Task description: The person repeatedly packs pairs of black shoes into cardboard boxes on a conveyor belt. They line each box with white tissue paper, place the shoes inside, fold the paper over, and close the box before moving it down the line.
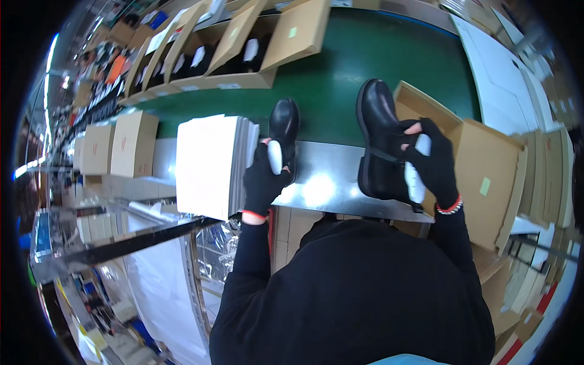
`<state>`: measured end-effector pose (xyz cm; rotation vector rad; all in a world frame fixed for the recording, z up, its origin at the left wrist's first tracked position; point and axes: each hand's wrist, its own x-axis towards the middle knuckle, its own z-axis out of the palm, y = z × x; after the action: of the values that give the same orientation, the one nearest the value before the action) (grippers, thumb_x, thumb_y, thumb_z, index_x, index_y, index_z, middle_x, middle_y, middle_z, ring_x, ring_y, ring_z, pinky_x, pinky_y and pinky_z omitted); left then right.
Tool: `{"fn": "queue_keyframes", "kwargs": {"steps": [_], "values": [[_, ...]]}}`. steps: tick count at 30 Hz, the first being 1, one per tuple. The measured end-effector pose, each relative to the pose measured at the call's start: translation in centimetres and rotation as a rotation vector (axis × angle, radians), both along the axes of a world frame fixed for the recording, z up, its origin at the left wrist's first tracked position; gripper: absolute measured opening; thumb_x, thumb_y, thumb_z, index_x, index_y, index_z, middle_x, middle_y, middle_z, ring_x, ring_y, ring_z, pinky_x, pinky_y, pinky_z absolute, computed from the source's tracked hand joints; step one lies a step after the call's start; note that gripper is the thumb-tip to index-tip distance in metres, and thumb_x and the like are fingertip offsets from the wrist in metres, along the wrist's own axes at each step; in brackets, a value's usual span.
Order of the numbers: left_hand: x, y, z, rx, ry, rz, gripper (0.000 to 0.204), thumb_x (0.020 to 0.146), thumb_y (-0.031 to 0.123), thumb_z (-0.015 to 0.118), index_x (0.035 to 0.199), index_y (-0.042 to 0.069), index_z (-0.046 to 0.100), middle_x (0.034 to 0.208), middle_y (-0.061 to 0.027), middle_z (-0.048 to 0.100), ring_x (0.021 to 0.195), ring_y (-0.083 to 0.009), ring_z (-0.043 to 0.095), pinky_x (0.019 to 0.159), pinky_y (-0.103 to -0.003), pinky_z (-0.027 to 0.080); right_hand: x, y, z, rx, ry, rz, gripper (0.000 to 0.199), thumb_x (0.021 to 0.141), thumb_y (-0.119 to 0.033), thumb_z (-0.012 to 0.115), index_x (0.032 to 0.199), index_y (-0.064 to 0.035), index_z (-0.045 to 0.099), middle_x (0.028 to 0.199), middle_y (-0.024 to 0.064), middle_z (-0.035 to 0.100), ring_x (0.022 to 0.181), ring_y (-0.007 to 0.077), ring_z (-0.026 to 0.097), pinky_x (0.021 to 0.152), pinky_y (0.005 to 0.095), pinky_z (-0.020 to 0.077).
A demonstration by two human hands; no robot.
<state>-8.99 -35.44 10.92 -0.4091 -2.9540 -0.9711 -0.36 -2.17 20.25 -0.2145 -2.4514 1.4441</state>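
The left hand [263, 179] closes its grip on a black shoe [284, 137] and a white insert, steadying it on the steel tabletop [331, 185]. The right hand's [433, 164] grip clasps a black boot [378, 140] upright with another white piece, beside an open cardboard box [486, 176]. A stack of white sheets [210, 164] sits left of the left grip.

Two glossy black leather ankle boots [381, 140] at the conveyor's edge

The larger-looking one stands right, toe pointing away; the other boot [284, 131] lies left, partly covered.

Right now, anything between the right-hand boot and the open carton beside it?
Nothing visible. The right hand holds the black boot directly beside the open cardboard box, and the box mouth next to it looks unobstructed.
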Motion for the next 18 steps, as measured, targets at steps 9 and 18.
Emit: {"fn": "queue_keyframes", "kwargs": {"steps": [9, 18], "values": [[6.0, -8.7, 0.3, 0.264, 0.245, 0.265, 0.008, 0.090, 0.008, 0.059, 0.093, 0.003, 0.064, 0.082, -0.0083, 0.062, 0.072, -0.0150, 0.061, 0.065, -0.028, 0.047, -8.5, -12.5, -14.1, 0.288, 0.191, 0.424, 0.029, 0.079, -0.018, 0.071, 0.101, -0.0054, 0.059, 0.079, 0.0097, 0.061, 0.061, 0.0138, 0.059, 0.060, 0.0316, 0.0487], [13.5, -33.8, 3.1, 0.395, 0.528, 1.062, 0.040, 0.099, 0.039, 0.045, 0.073, 0.008, 0.052, 0.057, 0.0008, 0.048, 0.051, -0.0107, 0.045, 0.052, -0.028, 0.036, -7.8, -15.8, -8.2, -0.032, -0.289, 0.676, 0.014, 0.090, -0.014, 0.062, 0.101, -0.0043, 0.062, 0.074, -0.0003, 0.060, 0.061, 0.0051, 0.056, 0.051, 0.0209, 0.0427]]}}
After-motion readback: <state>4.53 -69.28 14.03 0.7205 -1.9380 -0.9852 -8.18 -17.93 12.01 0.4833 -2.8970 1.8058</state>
